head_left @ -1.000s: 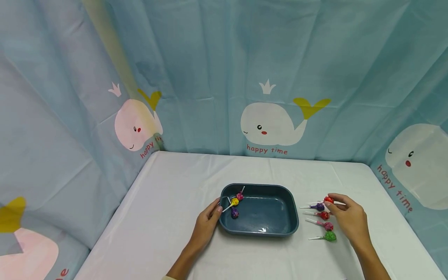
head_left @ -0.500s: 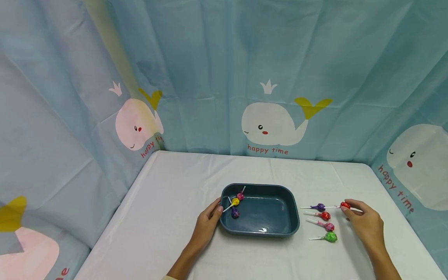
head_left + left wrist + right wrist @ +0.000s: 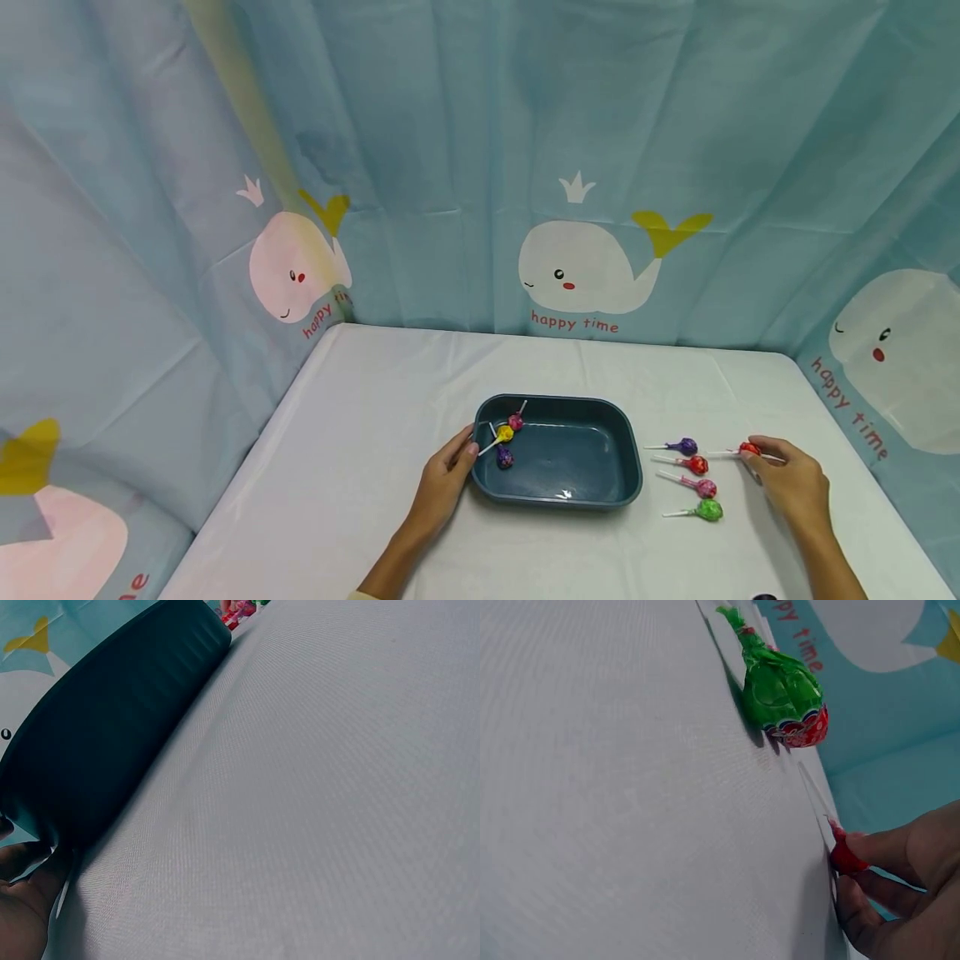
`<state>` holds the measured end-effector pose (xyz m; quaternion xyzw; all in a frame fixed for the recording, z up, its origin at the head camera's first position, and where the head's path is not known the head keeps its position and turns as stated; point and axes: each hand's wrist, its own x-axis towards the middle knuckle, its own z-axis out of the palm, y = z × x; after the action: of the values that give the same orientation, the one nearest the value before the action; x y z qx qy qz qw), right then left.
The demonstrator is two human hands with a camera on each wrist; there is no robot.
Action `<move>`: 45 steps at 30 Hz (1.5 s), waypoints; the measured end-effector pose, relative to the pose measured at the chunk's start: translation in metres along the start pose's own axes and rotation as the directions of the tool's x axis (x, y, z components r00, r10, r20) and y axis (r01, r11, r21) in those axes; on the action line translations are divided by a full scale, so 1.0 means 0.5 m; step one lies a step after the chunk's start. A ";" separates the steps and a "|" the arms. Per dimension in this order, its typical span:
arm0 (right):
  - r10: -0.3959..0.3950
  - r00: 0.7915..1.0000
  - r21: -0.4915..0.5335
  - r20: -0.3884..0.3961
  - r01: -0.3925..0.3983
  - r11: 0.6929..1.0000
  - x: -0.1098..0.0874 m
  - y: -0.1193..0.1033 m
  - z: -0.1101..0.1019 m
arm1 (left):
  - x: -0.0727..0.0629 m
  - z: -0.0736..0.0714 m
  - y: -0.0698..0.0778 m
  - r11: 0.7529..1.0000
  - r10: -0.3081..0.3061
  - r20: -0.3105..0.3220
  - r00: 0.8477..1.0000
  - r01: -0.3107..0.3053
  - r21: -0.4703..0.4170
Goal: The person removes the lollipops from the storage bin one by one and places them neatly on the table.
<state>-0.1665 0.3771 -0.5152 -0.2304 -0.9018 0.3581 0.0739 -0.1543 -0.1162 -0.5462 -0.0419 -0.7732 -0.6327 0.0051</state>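
My left hand (image 3: 441, 479) rests against the outer left end of a dark blue-grey plastic basin (image 3: 577, 502); its fingers touch the outside wall in the left wrist view. Inside lie a pink lollipop (image 3: 516, 422), a yellow lollipop (image 3: 505, 433) and a purple lollipop (image 3: 505, 457). My right hand (image 3: 793, 483) pinches a red lollipop (image 3: 748, 449) by its wrapped head, stick pointing left, low over the table. To its left lie a purple lollipop (image 3: 686, 447), a red lollipop (image 3: 696, 464), a pink lollipop (image 3: 705, 488) and a green lollipop (image 3: 708, 510), heads to the right.
A white cloth (image 3: 375, 400) covers the table. Blue curtains (image 3: 420, 167) printed with whales hang behind and at both sides. A small dark object (image 3: 764, 597) peeks in at the bottom edge.
My right hand has carried the red lollipop rightward from above the row and slightly nearer, lower in the view. The left hand, basin and other lollipops have stayed in place.
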 end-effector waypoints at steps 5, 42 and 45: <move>0.040 0.999 0.011 0.018 -0.040 0.999 0.006 0.008 0.009 | 0.001 0.001 0.003 1.000 -0.012 -0.001 1.000 0.012 0.008; -0.188 0.982 0.163 0.026 0.181 0.970 -0.099 -0.142 0.046 | -0.001 0.003 -0.001 0.999 0.021 -0.013 1.000 -0.021 0.037; -0.234 0.972 0.202 0.025 0.224 0.953 -0.111 -0.162 0.057 | -0.001 0.003 0.000 0.999 0.016 -0.014 1.000 -0.015 0.035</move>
<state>-0.1554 0.2817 -0.4792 -0.1070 -0.8838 0.4406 0.1154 -0.1538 -0.1147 -0.5464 -0.0431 -0.7838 -0.6193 0.0164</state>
